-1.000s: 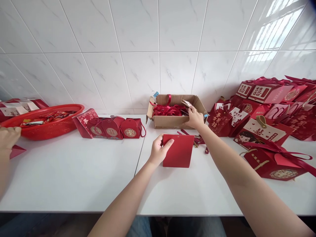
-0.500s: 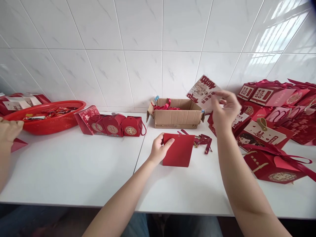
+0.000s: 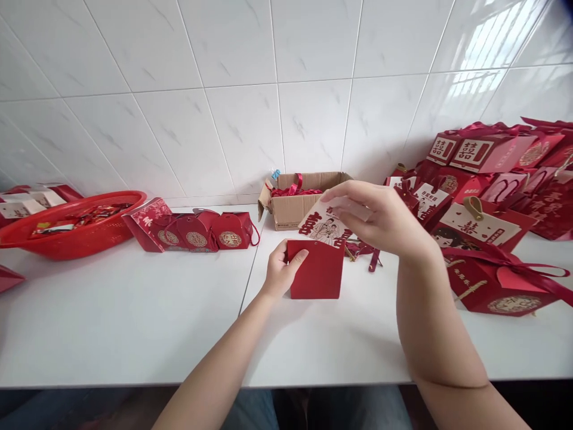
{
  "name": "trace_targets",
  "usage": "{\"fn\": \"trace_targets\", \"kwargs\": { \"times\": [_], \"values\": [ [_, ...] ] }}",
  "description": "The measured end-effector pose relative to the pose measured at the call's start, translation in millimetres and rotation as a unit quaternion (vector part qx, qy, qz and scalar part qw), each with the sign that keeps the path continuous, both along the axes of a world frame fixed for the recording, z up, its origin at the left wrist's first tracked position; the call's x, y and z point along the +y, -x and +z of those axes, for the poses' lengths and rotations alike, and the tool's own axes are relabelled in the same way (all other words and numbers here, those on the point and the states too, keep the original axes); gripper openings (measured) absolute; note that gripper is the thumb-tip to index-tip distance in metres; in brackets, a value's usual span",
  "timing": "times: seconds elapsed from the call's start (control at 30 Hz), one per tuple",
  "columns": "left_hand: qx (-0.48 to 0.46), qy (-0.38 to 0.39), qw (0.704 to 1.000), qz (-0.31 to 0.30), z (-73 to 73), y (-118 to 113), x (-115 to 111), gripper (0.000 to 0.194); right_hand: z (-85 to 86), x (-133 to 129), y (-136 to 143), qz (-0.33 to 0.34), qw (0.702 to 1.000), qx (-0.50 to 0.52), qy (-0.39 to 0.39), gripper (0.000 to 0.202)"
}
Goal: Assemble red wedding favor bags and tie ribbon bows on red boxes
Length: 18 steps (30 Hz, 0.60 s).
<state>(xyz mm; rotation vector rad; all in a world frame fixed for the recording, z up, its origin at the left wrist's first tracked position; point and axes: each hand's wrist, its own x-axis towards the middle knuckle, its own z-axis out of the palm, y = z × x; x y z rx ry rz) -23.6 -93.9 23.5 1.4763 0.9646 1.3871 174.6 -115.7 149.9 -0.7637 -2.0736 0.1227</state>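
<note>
- In the head view, the left hand (image 3: 283, 269) grips the plain red box (image 3: 316, 272) at its upper left edge, thumb flat on the near face; the box stands on the table (image 3: 134, 322) just right of that hand.
- The right hand (image 3: 380, 218) pinches the printed card (image 3: 329, 226) by its upper right part, tilted, picture towards the wearer. The lowest corner meets the box's top edge; whether it is inside or behind, I cannot tell.
- For this step, I would level the card before lowering it, so that no corner catches the rim.
- The left thumb should stay firm without denting the panel; the right fingers do best near the card's edge, clear of the print.
- Counted: one card and one plain red box between the hands.
- Beyond them: one carton (image 3: 286, 214) with red ribbon (image 3: 295, 188) inside, and one blue clip (image 3: 276, 174) showing.
- Left of the left hand: three boxes with gold emblems (image 3: 230, 230), one flower-printed box (image 3: 150, 221) at their far end, then one red basket (image 3: 76, 248).
- Beside the right forearm: one ribbon-tied box (image 3: 501, 280); the pile (image 3: 492, 155) behind overlaps too much to count.
</note>
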Motion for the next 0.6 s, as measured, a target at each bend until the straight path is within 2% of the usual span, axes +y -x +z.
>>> {"fn": "trace_targets", "kwargs": {
  "times": [0.13,0.23,0.3,0.37,0.43,0.53,0.6],
  "values": [
    [0.046,-0.056,0.997,0.004,-12.4,3.6,7.4,0.039,-7.6,10.3,9.3,0.000,0.995,-0.089,0.052,0.049],
    [0.055,-0.112,0.992,-0.033,-24.7,6.1,14.4,0.070,-13.5,16.3,15.3,0.001,0.982,-0.140,0.124,0.054],
    [0.050,-0.152,0.987,-0.022,-28.3,6.7,16.7,0.082,-17.3,20.0,18.9,0.013,0.970,-0.173,0.170,0.049],
    [0.052,-0.182,0.982,0.025,-26.8,6.4,15.9,0.078,-20.9,24.2,22.9,0.022,0.955,-0.210,0.210,0.042],
    [0.056,-0.177,0.982,0.044,-22.1,5.4,13.0,0.067,-24.0,28.4,27.2,0.026,0.942,-0.234,0.237,0.034],
    [0.036,-0.110,0.993,0.007,-16.0,3.2,8.6,0.042,-25.7,32.7,31.7,0.038,0.935,-0.240,0.257,0.023],
    [0.021,-0.080,0.997,0.000,-15.0,1.8,7.5,0.034,-24.8,33.3,31.7,0.042,0.933,-0.241,0.266,0.020]
  ]
}}
